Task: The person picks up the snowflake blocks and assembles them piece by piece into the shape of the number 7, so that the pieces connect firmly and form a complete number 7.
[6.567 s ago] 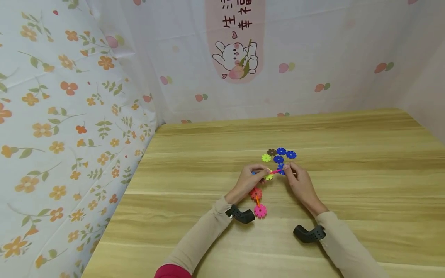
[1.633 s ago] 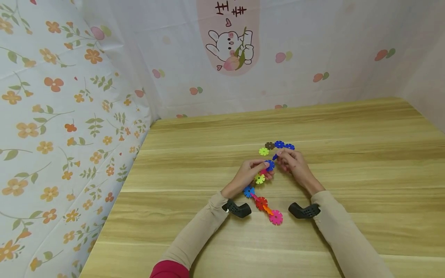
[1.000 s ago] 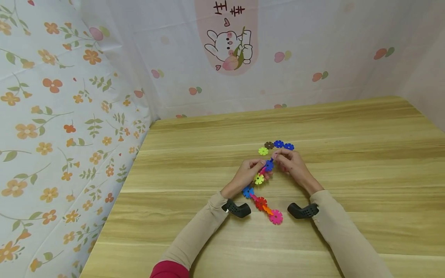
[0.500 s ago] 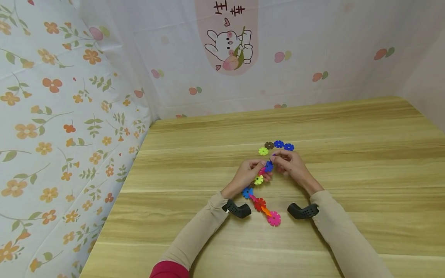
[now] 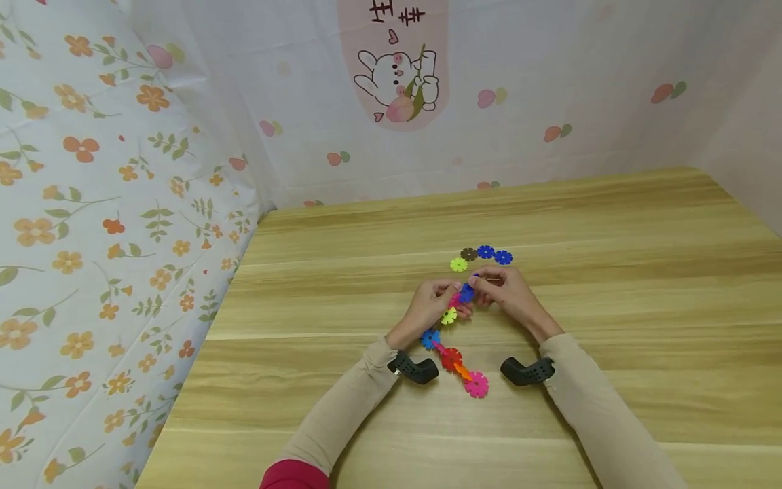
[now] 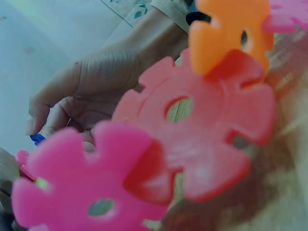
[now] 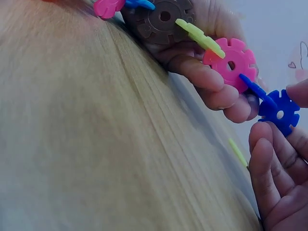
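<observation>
A chain of slotted plastic snowflake discs hangs from my left hand (image 5: 427, 307), which grips it near its upper end. Along it run a pink disc (image 5: 476, 384), an orange disc (image 5: 462, 371), a red disc (image 5: 452, 359), a light blue disc (image 5: 430, 339) and a yellow-green disc (image 5: 449, 316). A brown disc (image 7: 154, 21) shows in the right wrist view. Past a pink disc (image 7: 233, 62) comes a blue end disc (image 7: 255, 88). My right hand (image 5: 504, 293) pinches another blue disc (image 7: 288, 111), its rim meeting the end disc at the slots.
Beyond the hands, a loose yellow-green disc (image 5: 459, 265), a brown disc (image 5: 468, 254) and two blue discs (image 5: 485, 252) lie flat on the wooden table (image 5: 641, 285). Patterned cloth (image 5: 519, 81) hangs behind and at the left. A black wrist mount (image 5: 528, 371) sits on each forearm.
My right hand has picked up one loose blue disc since the earliest frame and brought it left against the chain's blue end disc. Over the last second both hands shift only slightly.
</observation>
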`<state>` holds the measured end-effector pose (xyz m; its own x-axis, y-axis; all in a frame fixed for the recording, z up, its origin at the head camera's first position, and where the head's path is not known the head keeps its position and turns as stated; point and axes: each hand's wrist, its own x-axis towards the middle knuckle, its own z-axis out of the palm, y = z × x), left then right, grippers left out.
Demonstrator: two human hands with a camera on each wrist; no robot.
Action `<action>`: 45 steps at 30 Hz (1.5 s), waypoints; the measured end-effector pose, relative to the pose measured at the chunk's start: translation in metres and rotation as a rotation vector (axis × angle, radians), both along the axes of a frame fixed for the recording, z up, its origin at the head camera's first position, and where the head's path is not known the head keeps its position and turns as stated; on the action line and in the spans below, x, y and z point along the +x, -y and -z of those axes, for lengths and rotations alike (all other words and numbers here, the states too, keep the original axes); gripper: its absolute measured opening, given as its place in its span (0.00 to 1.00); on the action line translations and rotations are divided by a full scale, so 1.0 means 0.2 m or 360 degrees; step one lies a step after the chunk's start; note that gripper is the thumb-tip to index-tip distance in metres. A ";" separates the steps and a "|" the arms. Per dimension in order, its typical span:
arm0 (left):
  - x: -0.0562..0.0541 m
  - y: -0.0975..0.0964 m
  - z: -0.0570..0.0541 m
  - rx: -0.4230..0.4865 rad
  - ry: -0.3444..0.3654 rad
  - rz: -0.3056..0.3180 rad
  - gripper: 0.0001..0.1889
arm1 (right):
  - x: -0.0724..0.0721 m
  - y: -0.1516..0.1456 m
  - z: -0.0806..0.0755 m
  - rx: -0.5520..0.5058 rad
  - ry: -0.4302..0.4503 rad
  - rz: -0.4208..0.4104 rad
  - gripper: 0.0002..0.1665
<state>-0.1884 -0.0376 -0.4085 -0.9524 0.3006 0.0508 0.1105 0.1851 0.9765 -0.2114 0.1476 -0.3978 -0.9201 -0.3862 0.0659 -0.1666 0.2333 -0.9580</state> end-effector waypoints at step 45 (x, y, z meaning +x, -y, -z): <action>0.02 0.02 -0.10 0.0483 0.0202 0.0293 0.19 | -0.10 -0.07 0.06 0.0707 -0.0694 0.0964 0.17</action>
